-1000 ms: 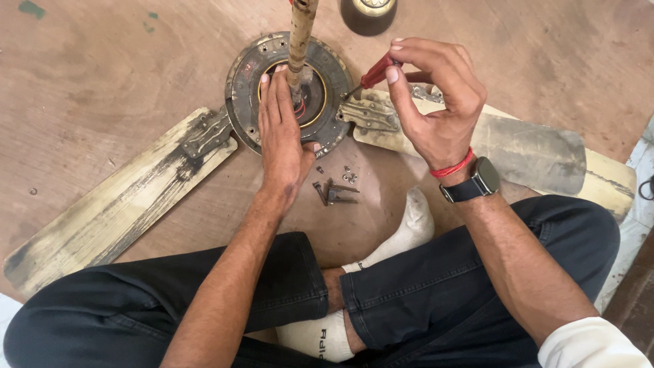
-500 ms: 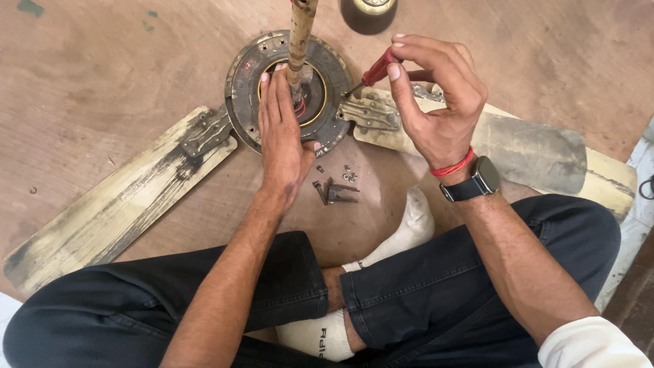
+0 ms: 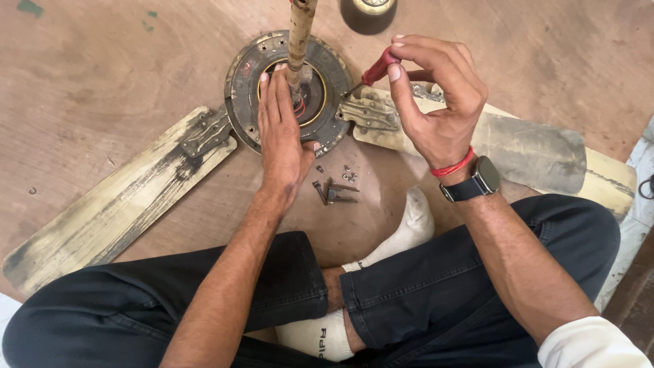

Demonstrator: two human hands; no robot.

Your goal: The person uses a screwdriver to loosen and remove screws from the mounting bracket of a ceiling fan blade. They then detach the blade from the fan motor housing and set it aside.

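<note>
— Screwdriver point(image 3: 377, 68), red-handled, upper middle of the frame: the right hand point(image 3: 436, 102) has it pinched between thumb and curled fingertips, the thin shaft slanting down-left to the metal bracket point(image 3: 370, 114) where a blade meets the motor.

— And the other hand?

— The left hand point(image 3: 283, 136) lies flat and open on the round fan motor point(image 3: 289, 92), fingers stretched straight toward the top of the frame, gripping nothing. The fingertips sit just beside the rusty rod point(image 3: 300, 34) that rises from the hub.

— What's around it?

— A worn, dirty blade point(image 3: 116, 204) runs out to the lower left, another blade point(image 3: 531, 146) to the right, passing behind the right wrist. Just below the motor, near the left wrist, a small heap of loose screws point(image 3: 334, 187) lies on the brown wooden floor point(image 3: 102, 68).

— The person?

— Sitting cross-legged in dark trousers and white socks, one sock point(image 3: 409, 228) pointing up toward the screws. A dark watch point(image 3: 477, 180) and a red band point(image 3: 453, 165) circle the right wrist. A dark round object point(image 3: 368, 13) sits at the top edge.
</note>
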